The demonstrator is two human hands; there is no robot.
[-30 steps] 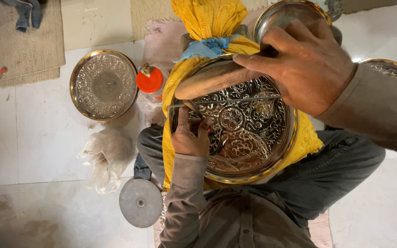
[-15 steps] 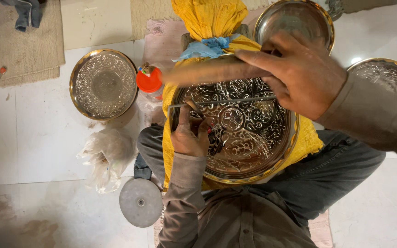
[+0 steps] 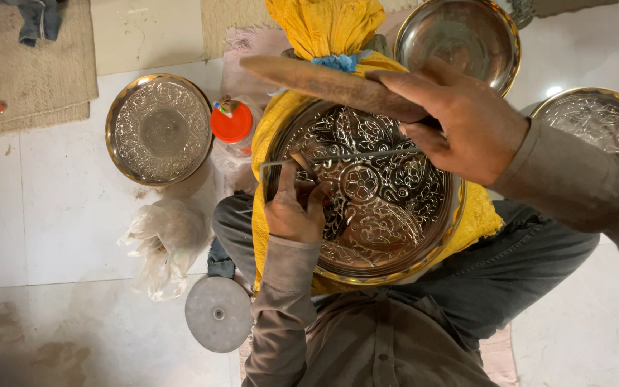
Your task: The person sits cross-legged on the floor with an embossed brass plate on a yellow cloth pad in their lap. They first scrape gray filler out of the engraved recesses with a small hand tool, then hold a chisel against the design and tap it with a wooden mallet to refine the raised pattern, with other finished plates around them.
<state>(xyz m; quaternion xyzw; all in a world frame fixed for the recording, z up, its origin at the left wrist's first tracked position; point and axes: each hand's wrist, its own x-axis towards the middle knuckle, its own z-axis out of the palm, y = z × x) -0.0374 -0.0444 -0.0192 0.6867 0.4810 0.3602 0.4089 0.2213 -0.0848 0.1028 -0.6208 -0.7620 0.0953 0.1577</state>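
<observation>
An engraved round metal plate (image 3: 388, 215) rests on a yellow cloth bundle (image 3: 324, 29) in my lap. My left hand (image 3: 294, 209) sits on the plate's left side, fingers pinched on a small chisel-like tool (image 3: 302, 165) that stands on the pattern. My right hand (image 3: 460, 122) is raised above the plate's upper right, gripping a wooden mallet (image 3: 324, 80) that points left across the plate's top rim.
Another engraved plate (image 3: 157, 129) lies on the white floor to the left, two more at the upper right (image 3: 460, 36) and far right (image 3: 596, 118). An orange-capped bottle (image 3: 231, 125), a clear plastic bag (image 3: 160, 244) and a grey round disc (image 3: 218, 314) sit near my left knee.
My right hand has lifted the wooden mallet upward, away from the plate's centre toward its top rim. The left hand and its tool have stayed in place.
</observation>
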